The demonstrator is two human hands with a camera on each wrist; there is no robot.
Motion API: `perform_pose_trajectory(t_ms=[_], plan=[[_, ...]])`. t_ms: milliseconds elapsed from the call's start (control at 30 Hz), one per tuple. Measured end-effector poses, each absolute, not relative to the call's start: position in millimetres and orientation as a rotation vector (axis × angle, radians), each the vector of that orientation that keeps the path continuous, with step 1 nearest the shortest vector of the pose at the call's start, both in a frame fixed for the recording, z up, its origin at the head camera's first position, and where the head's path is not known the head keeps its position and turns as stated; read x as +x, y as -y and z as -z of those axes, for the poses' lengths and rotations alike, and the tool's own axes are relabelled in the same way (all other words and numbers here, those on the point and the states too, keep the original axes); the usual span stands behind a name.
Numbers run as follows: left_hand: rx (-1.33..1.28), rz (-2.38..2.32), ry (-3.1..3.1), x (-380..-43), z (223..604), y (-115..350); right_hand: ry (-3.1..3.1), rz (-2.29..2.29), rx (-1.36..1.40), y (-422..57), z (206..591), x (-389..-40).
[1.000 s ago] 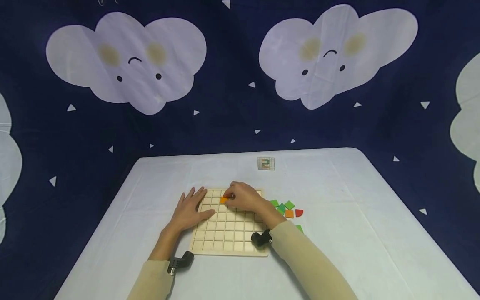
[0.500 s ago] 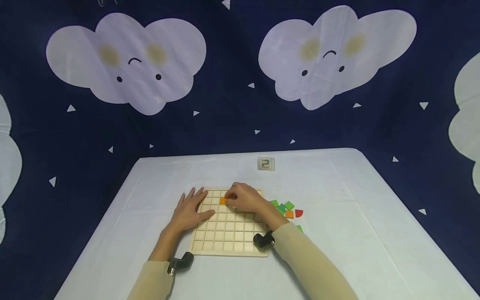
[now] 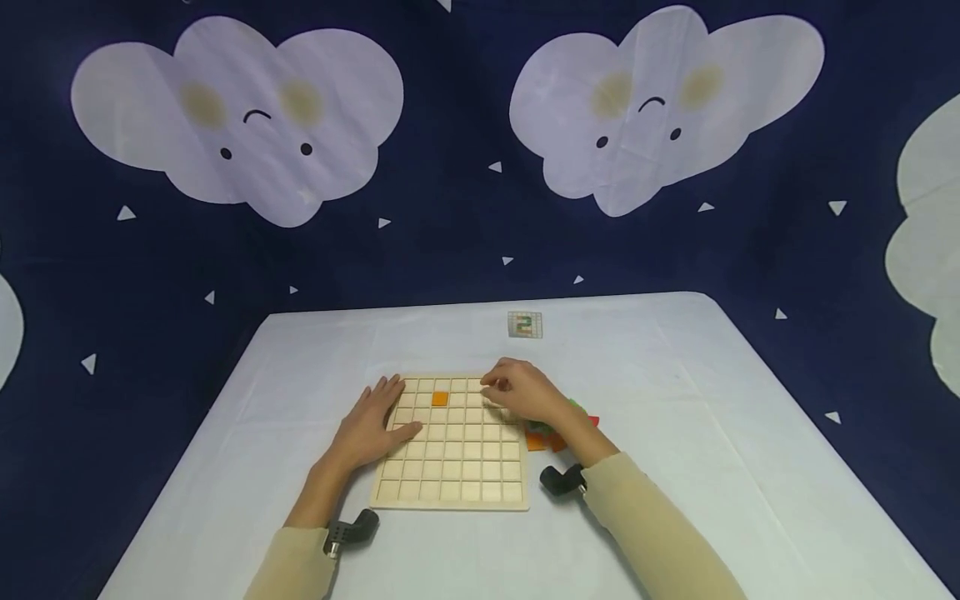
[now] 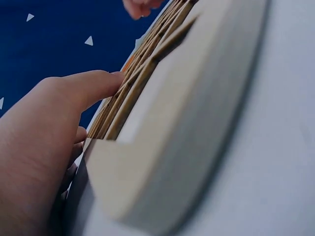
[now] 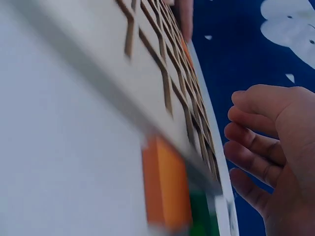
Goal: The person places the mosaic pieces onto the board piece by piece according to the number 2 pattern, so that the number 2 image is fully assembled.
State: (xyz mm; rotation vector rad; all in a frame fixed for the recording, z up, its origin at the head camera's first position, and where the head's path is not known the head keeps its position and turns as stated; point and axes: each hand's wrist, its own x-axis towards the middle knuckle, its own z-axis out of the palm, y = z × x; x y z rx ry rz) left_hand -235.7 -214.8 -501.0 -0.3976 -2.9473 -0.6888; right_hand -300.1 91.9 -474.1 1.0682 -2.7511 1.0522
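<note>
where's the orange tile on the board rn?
Head view: the orange tile sits in a cell of the wooden grid board, second row from the far edge, between both hands and touching neither.

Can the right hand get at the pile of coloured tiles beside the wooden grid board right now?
Probably yes. The right hand hovers empty, fingers loosely curled, over the wooden grid board's right edge, and the coloured tiles lie just beside its wrist with nothing covering them.

The left hand (image 4: pixel 39 142) lies flat against the wooden grid board's (image 4: pixel 187 98) edge, its thumb touching the rim.
</note>
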Motion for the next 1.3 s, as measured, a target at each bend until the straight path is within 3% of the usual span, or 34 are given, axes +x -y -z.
perform_pose_trajectory(t_ms=[700,1300], plan=[[-0.436,0.703,2.94,-223.3,508.6,218.7,2.897,-1.074,0.748,-191.8,472.5,-283.1],[-0.462,0.702,2.935,-227.3,498.7,220.7,2.961,-1.062,0.766,-196.6,464.7,-290.2]])
